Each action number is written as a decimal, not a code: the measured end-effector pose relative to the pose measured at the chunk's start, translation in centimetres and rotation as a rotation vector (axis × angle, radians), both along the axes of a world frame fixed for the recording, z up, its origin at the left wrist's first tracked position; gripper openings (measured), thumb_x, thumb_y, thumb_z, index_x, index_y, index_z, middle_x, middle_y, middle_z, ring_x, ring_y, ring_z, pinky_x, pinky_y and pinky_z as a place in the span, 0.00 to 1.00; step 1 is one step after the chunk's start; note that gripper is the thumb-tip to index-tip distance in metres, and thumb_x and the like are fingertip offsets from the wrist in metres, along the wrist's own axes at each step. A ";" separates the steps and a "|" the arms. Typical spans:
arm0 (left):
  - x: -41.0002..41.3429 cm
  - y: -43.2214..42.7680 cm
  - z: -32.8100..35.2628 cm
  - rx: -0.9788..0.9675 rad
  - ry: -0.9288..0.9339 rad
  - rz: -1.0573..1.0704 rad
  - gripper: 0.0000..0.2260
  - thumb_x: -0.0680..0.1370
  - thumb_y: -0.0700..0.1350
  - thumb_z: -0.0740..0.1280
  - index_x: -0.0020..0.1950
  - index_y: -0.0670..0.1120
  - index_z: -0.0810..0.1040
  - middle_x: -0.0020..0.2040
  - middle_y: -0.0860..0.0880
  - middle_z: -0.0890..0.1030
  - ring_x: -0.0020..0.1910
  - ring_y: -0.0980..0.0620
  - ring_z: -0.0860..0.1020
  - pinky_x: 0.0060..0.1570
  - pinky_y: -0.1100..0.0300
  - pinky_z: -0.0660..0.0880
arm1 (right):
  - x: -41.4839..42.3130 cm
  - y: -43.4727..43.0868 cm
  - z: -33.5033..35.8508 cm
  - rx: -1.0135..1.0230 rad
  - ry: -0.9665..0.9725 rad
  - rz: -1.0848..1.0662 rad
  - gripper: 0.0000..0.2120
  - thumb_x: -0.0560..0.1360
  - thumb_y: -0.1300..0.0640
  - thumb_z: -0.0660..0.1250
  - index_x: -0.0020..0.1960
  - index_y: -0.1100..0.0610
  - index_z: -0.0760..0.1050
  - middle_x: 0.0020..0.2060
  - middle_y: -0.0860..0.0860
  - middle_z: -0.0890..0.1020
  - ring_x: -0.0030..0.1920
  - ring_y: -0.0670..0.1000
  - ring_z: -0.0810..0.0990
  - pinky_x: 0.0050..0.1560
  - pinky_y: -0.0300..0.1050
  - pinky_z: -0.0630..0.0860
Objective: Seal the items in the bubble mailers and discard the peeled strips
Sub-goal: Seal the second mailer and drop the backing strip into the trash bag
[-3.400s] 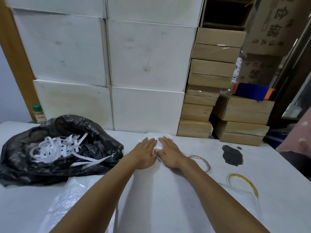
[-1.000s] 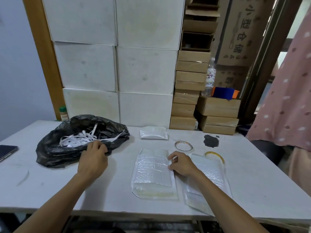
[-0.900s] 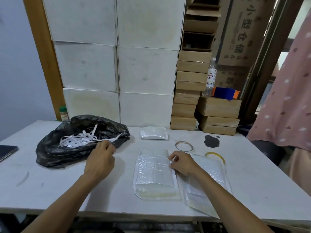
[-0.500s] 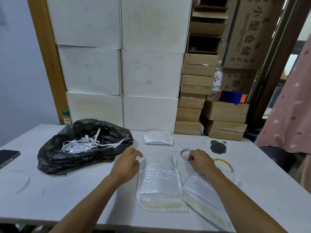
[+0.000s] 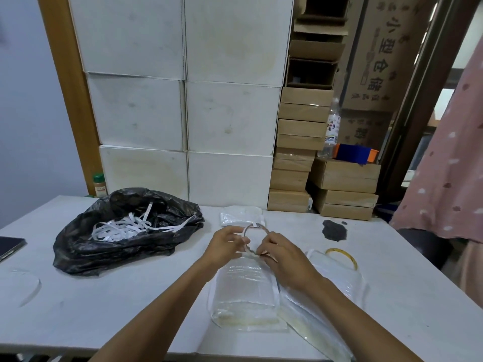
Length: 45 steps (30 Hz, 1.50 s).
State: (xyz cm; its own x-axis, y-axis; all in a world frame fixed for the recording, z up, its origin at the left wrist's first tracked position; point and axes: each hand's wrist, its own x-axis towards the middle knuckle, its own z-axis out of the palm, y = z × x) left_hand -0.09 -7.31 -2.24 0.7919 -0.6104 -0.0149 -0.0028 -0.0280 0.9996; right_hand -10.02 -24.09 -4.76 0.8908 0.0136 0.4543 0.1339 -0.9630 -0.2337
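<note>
My left hand point(image 5: 225, 242) and my right hand point(image 5: 281, 253) both pinch a thin silver bangle point(image 5: 254, 227), held just above the table. Under them lies a clear bubble mailer point(image 5: 243, 288), its mouth toward my hands. A second bubble mailer point(image 5: 337, 280) lies at its right, partly under my right forearm. A yellow bangle point(image 5: 342, 253) rests on that mailer's far end. A small sealed mailer point(image 5: 241, 216) sits farther back. The black rubbish bag point(image 5: 86, 246) at the left holds several white peeled strips point(image 5: 122, 227).
White boxes point(image 5: 183, 113) and brown cartons point(image 5: 300, 152) are stacked behind the table. A dark stain point(image 5: 334, 229) marks the tabletop at the right. A phone point(image 5: 10, 245) lies at the left edge. A person in pink cloth point(image 5: 449, 165) stands at the right.
My left hand left the black bag and came to the middle. My right hand reached back, took the silver bangle off the table, and both hands now hold it.
</note>
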 end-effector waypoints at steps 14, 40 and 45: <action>0.8 0.2 0.0 0.125 -0.441 0.050 0.06 0.73 0.42 0.73 0.47 0.49 0.79 0.44 0.50 0.83 0.45 0.51 0.81 0.50 0.57 0.77 | 3.5 1.8 3.3 0.758 0.032 -0.109 0.17 0.79 0.61 0.60 0.65 0.48 0.72 0.57 0.49 0.78 0.51 0.47 0.80 0.51 0.48 0.81; 2.0 2.7 1.0 -0.255 0.085 0.106 0.10 0.76 0.39 0.70 0.57 0.39 0.77 0.55 0.40 0.83 0.50 0.42 0.84 0.50 0.54 0.82 | 3.9 1.5 5.4 1.066 0.011 -0.092 0.11 0.80 0.54 0.62 0.50 0.60 0.79 0.39 0.55 0.86 0.38 0.49 0.83 0.41 0.40 0.77; 1.3 2.9 2.0 -0.272 0.212 0.002 0.14 0.77 0.43 0.69 0.62 0.44 0.77 0.54 0.47 0.85 0.51 0.47 0.84 0.50 0.56 0.80 | 3.8 1.9 4.9 1.084 0.006 -0.166 0.09 0.79 0.60 0.64 0.47 0.65 0.80 0.33 0.55 0.82 0.30 0.51 0.79 0.32 0.39 0.77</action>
